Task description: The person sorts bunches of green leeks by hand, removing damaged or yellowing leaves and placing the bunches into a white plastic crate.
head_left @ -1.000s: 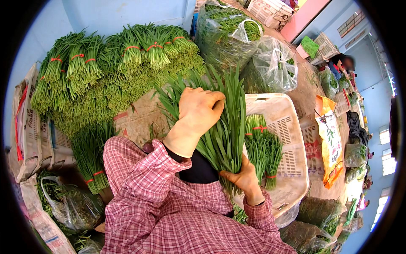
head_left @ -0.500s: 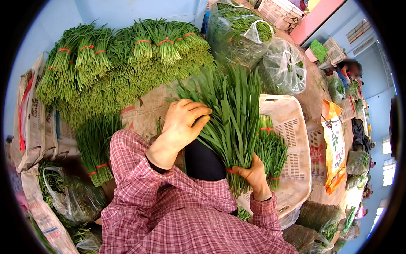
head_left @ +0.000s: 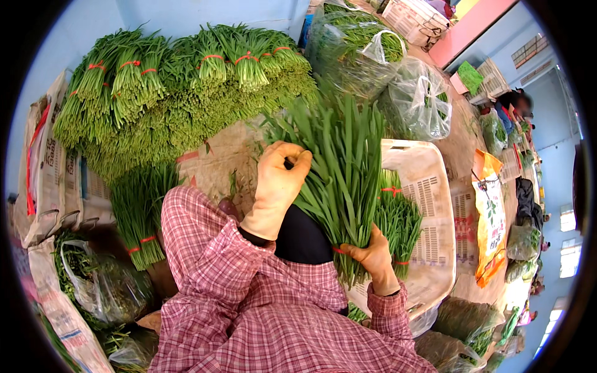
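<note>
"Left hand has shifted toward the right since the earlier frame, its outstretched fingers now curled inward. Do we note a like change in the right hand?"

"None that we can make out: it keeps its place low on the bunch, fingers clamped around the stems beside the red band."

"Where do we locate the bunch?"

"In front of the person's torso, between the left hand and the white crate. We see its leaves fan upward and away from the body, the stems pointing toward the lap."

"Are the left fingers closed on a leaf?"

"We cannot tell. Thumb and forefinger bend toward each other at the left edge of the leaves, a dark gap showing between them."

"What do we find around the hands?"

"Inside the crate, tied bunches; at upper left, a green pile against the blue wall; beyond the leaves, clear bags of greens; farther right, an orange-and-white sack."
</note>
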`<state>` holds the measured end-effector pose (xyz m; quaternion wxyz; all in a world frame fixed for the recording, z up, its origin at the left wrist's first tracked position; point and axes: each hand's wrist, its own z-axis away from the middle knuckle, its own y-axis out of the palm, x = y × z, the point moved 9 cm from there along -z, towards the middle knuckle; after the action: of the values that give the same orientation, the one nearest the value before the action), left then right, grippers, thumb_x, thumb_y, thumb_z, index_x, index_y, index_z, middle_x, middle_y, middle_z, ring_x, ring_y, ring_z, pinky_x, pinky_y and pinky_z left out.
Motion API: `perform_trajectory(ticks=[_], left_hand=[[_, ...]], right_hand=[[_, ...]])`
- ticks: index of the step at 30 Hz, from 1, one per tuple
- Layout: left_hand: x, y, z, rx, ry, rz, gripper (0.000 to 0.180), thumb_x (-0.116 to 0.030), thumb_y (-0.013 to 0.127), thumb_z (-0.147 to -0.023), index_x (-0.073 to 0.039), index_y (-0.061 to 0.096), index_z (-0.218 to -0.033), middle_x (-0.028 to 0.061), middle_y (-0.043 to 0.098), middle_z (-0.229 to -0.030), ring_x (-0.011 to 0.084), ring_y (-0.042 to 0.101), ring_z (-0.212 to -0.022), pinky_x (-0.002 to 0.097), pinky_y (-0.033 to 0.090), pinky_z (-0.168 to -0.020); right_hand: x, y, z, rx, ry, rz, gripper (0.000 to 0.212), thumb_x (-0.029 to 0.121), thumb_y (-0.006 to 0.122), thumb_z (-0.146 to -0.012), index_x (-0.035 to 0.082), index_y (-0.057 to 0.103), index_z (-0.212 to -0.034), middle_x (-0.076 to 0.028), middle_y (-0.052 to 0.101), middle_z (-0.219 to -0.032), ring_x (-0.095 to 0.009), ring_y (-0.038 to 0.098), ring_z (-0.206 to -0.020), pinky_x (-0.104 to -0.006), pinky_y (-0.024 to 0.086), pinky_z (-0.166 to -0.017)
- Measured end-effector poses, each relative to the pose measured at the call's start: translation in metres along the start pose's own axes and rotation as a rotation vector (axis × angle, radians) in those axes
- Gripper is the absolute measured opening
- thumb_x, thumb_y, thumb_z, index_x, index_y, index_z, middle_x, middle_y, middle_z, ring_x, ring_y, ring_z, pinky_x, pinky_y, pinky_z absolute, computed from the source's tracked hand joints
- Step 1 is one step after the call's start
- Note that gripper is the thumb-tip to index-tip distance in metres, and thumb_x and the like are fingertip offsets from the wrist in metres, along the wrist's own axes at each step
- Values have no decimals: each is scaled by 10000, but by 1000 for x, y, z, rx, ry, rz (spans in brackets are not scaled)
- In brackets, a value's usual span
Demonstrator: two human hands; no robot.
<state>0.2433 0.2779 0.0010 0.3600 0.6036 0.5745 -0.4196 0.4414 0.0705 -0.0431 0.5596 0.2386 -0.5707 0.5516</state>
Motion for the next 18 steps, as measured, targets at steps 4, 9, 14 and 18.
perform_trajectory(ticks=[4, 9, 14, 18], left_hand=[[17, -13, 5, -152, -240, 205, 61, -82, 690, -898, -30, 658, -893, -24, 633, -832, 102, 555, -789, 262, 469, -740], [-95, -23, -20, -30, 382, -3, 135, -72, 651, -888, -84, 662, -1022, 60, 694, -1003, 179, 611, -1021, 343, 466, -885], [-66, 20, 0, 271, 377, -473, 251, -154, 761, -794, -90, 716, -1033, 53, 725, -967, 257, 631, -1003, 415, 455, -902], [-35, 8, -6, 206, 143, -351, 273, -101, 739, -810, -52, 702, -1076, 67, 719, -868, 278, 646, -925, 401, 497, -851]], right_hand=[[5, 1, -2, -1, -36, 76, 759, 14, 837, -673, -46, 492, -1347, -122, 691, -1121, -182, 660, -980, -314, 524, -897], [2, 2, -3, 23, -23, 80, 790, 34, 850, -674, -40, 476, -1366, -122, 680, -1151, -181, 650, -1013, -312, 516, -917], [0, 2, -2, 20, -97, 53, 804, 44, 858, -674, -37, 471, -1374, -113, 676, -1160, -178, 645, -1026, -310, 513, -927], [-3, 2, -3, 16, -53, 110, 818, 29, 854, -676, -38, 458, -1388, -111, 673, -1167, -177, 642, -1030, -312, 513, -926]])
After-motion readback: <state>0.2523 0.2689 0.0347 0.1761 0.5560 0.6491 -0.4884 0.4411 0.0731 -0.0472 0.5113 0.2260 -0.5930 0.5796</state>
